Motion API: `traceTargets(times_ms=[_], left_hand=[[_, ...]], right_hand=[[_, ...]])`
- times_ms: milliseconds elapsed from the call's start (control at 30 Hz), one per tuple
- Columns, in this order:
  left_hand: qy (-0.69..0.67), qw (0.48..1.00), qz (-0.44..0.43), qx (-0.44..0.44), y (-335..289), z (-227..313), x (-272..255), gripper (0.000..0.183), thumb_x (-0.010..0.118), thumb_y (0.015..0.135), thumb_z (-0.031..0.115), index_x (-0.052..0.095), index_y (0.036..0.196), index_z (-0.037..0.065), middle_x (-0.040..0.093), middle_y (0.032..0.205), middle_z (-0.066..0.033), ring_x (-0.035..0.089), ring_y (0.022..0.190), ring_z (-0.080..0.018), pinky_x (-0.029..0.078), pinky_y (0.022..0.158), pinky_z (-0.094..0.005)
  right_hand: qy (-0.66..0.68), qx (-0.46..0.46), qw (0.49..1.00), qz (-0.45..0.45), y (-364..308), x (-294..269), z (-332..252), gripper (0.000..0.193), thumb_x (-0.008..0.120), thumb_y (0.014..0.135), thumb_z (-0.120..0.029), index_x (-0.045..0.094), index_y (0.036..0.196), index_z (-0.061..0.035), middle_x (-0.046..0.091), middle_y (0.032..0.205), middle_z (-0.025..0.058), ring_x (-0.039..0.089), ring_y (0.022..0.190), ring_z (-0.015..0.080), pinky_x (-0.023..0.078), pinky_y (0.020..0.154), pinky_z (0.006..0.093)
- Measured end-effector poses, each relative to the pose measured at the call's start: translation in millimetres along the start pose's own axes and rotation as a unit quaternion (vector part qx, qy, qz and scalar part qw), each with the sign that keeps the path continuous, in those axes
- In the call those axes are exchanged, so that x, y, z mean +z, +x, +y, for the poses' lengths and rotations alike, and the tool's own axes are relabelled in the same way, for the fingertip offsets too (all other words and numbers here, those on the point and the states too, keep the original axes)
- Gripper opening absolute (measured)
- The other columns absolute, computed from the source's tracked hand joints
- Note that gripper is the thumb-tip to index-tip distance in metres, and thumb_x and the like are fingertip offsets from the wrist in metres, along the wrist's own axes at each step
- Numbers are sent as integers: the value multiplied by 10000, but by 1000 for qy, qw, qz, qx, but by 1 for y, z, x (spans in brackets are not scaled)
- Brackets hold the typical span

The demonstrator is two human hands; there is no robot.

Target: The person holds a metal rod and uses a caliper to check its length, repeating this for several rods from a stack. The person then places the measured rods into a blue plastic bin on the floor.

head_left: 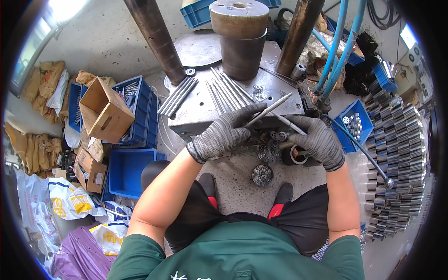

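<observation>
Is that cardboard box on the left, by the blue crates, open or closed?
Open. The cardboard box lies tipped against the blue crate, its flaps spread and its dark inside showing. What it holds cannot be told.

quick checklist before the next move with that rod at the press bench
1. Left hand has a grip on the metal rod: ok.
2. Right hand has a grip on the second thin rod: ok.
3. Both gloves on: ok.
4. Spare rods lie on the steel plate, apart from its edge: ok.
5. Small toothed rings seated between the hands: cannot tell.
6. Tin of washers on the floor, close to the feet: not ok.
</observation>
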State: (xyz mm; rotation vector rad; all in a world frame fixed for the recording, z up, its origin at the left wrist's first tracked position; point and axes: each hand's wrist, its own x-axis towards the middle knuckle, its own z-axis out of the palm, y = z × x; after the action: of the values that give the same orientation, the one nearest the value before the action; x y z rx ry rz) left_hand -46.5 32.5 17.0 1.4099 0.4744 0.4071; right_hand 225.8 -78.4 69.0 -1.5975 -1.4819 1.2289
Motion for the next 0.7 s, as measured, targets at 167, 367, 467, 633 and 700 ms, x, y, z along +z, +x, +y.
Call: traceTargets(times_ms=[167,367,467,633,700], left_hand=[[-66,995,37,72,4,0,8,625,712,948,348,562,1440,-7,682,1257,-124,671,1103,-185,551,961,-308],[-55,995,74,31,0,4,13,506,649,1002,337,630,1350,-30,729,1092,-119,706,993,-174,575,912,-305],[-92,992,79,34,3,-1,14,484,647,993,299,635,1335,-43,733,1102,-134,711,991,-178,580,894,-295],[-142,986,77,39,4,-10,12,456,627,950,166,615,1339,-71,729,1160,-185,719,1016,-205,582,903,-294],[-218,973,76,26,5,-12,11,469,605,924,114,595,1348,-88,722,1184,-210,726,1011,-215,597,843,-275]], right_hand=[[-139,-38,989,-38,3,4,-4,506,722,815,-98,674,1311,-8,748,1100,172,705,979,217,553,921,369],[-106,-69,990,-62,8,14,7,517,726,805,-128,679,1309,-29,742,1156,196,713,1063,276,543,953,388],[-112,-84,988,-61,8,17,9,522,727,805,-140,676,1313,-29,736,1161,210,714,1074,298,544,958,393],[-117,-79,988,-63,8,23,5,534,733,808,-142,669,1326,-31,731,1178,215,714,1088,309,545,967,395],[-136,-98,984,-57,8,24,4,551,742,806,-129,658,1340,-24,728,1185,222,713,1085,304,546,965,385]])
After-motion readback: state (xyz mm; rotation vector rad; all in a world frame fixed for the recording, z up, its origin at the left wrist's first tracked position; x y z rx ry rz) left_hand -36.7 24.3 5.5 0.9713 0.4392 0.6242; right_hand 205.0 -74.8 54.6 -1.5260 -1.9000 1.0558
